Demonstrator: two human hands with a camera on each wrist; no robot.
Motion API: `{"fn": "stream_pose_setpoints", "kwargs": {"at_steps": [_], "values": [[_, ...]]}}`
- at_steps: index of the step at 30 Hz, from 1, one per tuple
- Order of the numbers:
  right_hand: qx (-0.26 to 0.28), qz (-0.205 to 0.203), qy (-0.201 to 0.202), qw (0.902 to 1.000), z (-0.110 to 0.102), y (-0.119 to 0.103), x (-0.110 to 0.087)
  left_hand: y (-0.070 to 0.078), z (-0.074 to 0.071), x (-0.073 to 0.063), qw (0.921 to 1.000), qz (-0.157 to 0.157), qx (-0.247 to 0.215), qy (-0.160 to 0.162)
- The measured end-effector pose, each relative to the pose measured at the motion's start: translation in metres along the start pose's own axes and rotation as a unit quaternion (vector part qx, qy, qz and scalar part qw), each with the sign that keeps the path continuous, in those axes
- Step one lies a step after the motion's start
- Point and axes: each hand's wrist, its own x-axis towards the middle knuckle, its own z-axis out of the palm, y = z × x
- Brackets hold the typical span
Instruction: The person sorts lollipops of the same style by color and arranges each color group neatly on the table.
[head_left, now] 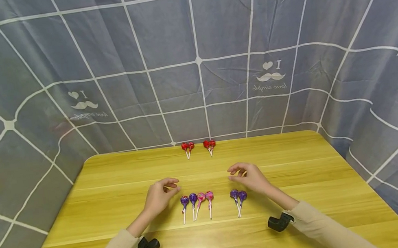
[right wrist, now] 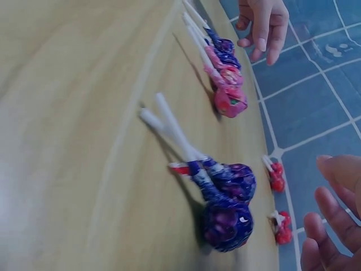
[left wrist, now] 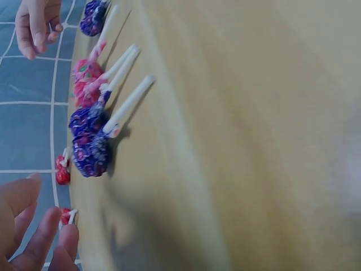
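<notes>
My left hand (head_left: 159, 196) hovers over the table, fingers loosely bent and holding nothing, just left of a row of lollipops. That row has two purple lollipops (head_left: 192, 198) and, to their right, two pink lollipops (head_left: 209, 196); their white sticks point toward me. On the other side my right hand (head_left: 251, 177), also holding nothing, is above and right of a pair of purple lollipops (head_left: 234, 195) whose sticks cross. Both wrist views show relaxed, parted fingers, with the purple lollipops (left wrist: 90, 155) close to the left hand and another purple pair (right wrist: 228, 223) close to the right.
At the table's far edge lie two pairs of red lollipops, a left pair (head_left: 184, 146) and a right pair (head_left: 212, 143). The yellow wooden table (head_left: 116, 170) is bounded by a grey curtain (head_left: 176, 85) with white lines. Each wrist wears a black camera (head_left: 279, 223).
</notes>
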Motion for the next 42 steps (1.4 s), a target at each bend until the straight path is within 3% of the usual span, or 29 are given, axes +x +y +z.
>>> {"fn": "stream_pose_setpoints", "kwargs": {"at_steps": [6,13,20,42], "values": [[-0.003,-0.007,-0.025,0.9997,-0.003,0.009,-0.011,-0.005,0.002,-0.013,0.9993,-0.005,-0.030,-0.021],[0.013,-0.005,-0.058,0.9982,-0.009,0.020,-0.024,-0.008,0.007,-0.025,0.9957,-0.028,-0.056,-0.068],[0.000,0.006,-0.084,0.9964,-0.013,0.033,-0.034,-0.007,0.008,-0.028,0.9947,-0.047,-0.059,-0.070],[-0.024,0.038,-0.089,0.9950,-0.010,0.037,-0.044,-0.012,0.008,-0.020,0.9896,0.003,-0.065,-0.128]]}}
